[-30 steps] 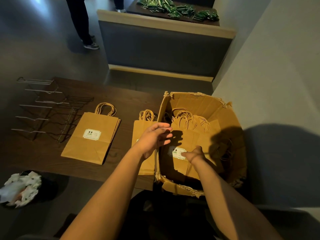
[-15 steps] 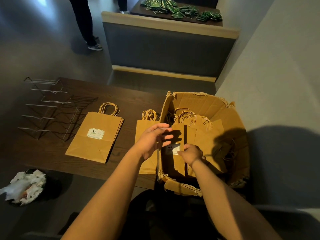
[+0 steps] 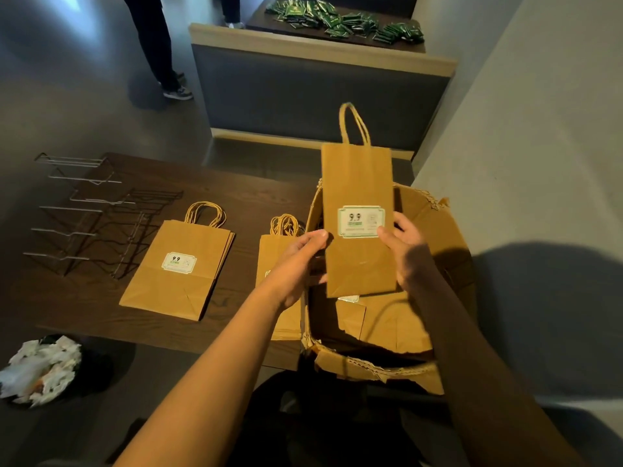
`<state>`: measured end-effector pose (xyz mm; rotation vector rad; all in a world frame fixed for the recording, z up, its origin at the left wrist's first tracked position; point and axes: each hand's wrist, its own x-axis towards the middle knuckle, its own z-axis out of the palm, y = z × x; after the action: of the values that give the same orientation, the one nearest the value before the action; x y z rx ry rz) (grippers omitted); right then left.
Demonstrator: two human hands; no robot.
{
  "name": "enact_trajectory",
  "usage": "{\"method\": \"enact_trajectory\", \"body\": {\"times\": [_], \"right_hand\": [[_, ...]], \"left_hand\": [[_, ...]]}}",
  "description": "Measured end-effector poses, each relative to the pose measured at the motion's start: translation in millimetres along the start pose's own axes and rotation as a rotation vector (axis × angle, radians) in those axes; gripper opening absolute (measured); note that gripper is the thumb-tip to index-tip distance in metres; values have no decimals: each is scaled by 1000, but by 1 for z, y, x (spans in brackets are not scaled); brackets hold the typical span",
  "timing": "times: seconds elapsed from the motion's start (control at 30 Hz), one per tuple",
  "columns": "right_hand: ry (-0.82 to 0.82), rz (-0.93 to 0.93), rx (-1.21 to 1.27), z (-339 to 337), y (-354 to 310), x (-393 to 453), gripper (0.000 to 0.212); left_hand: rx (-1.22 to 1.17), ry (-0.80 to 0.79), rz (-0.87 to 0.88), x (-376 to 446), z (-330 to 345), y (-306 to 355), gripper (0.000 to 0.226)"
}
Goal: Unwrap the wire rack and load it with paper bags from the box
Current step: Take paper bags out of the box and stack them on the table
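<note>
I've got one flat kraft paper bag [image 3: 359,264] held upright over the open box [image 3: 448,237], my left hand [image 3: 300,261] pinching its left edge and my right hand [image 3: 406,244] gripping the right edge, thumb up by the white label [image 3: 361,221]. It's smooth matte brown paper, tall and narrow, with a twisted paper-cord handle loop [image 3: 354,124] sticking straight up. Right under my hands the box is rough corrugated cardboard with torn, ragged rims, more flat bags [image 3: 387,318] lying inside. Just left of my left hand a narrow stack of bags [image 3: 274,261] lies flat on the dark wood-grain table [image 3: 236,183], then a wider stack [image 3: 182,264], and farthest left the thin silvery wire rack [image 3: 77,214].
</note>
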<state>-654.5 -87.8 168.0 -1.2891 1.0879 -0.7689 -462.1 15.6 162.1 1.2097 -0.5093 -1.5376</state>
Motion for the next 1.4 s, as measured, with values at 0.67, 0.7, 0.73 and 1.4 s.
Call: {"method": "enact_trajectory", "body": {"times": [0.67, 0.7, 0.73, 1.4], "right_hand": [[281, 556, -531, 38, 158, 29, 65], [260, 555, -483, 40, 159, 29, 66], [210, 563, -420, 43, 161, 29, 65], [13, 85, 220, -22, 8, -10, 59]], "left_hand": [[67, 234, 52, 6, -52, 1, 43], [63, 230, 40, 7, -52, 0, 44], [63, 227, 26, 8, -53, -1, 46], [35, 131, -40, 10, -61, -15, 45]]}}
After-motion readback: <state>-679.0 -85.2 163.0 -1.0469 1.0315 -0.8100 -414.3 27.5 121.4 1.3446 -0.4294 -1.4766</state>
